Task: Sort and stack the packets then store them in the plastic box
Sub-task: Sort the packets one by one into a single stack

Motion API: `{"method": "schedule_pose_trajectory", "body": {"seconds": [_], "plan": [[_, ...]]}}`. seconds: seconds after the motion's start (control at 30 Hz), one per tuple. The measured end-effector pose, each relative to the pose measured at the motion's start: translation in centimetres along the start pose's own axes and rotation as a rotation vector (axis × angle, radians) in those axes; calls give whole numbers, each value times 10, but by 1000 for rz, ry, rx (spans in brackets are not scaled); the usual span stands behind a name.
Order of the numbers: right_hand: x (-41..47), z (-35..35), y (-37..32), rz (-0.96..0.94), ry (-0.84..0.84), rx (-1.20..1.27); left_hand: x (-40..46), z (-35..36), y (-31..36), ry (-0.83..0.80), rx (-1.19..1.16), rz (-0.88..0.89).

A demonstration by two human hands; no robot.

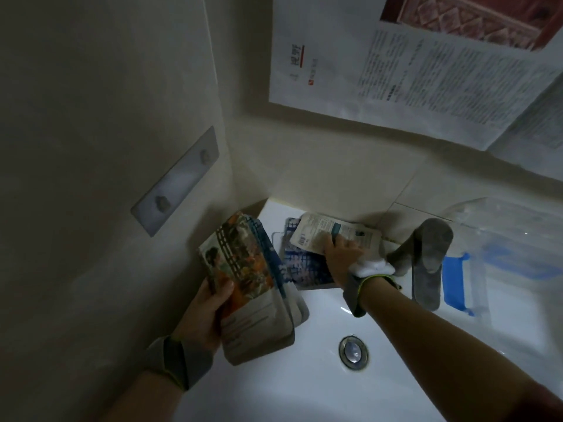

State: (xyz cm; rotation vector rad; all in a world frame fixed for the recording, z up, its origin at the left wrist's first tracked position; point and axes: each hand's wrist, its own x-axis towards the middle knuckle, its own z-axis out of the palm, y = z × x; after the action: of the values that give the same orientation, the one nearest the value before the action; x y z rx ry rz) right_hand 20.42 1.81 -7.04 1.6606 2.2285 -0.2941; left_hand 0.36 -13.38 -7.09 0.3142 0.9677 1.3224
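Observation:
My left hand [202, 315] grips a thick stack of packets [249, 287] upright over the left rim of a white sink; the front packet has an orange and green picture. My right hand [342, 254] reaches to the sink's back left corner and pinches a pale packet [323, 231] with a teal label. Under that packet lie blue-patterned packets [304, 269] on the rim. A clear plastic box [511, 254] with a blue clip [457, 281] stands at the right, beyond the faucet.
A grey faucet [426, 260] rises just right of my right wrist. The sink basin [304, 376] holds a metal drain plug [353, 351]. A wall with a grey hook plate [179, 181] closes the left side. Printed paper sheets [426, 71] cover the back wall.

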Motion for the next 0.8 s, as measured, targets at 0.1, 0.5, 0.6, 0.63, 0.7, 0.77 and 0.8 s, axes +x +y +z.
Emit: {"method": "schedule_pose_trajectory", "body": {"seconds": [0.1, 0.5, 0.6, 0.63, 0.7, 0.77, 0.8], "plan": [[-13, -19, 8, -45, 26, -29, -4, 7, -5, 7, -23, 33], [-126, -60, 12, 164, 181, 1971, -15, 51, -1, -88, -68, -50], [-138, -66, 12, 139, 237, 1883, -17, 57, -2, -73, -81, -70], [-142, -70, 16, 112, 250, 1806, -18, 61, -2, -72, -74, -74], [-150, -83, 27, 50, 295, 1502, -21, 67, 4, -96, -59, -57], [-154, -99, 45, -19, 246, 1265, -22, 75, 12, -126, -47, -49], [-154, -105, 55, -50, 171, 1202, -22, 78, 16, -142, -33, -56]]}}
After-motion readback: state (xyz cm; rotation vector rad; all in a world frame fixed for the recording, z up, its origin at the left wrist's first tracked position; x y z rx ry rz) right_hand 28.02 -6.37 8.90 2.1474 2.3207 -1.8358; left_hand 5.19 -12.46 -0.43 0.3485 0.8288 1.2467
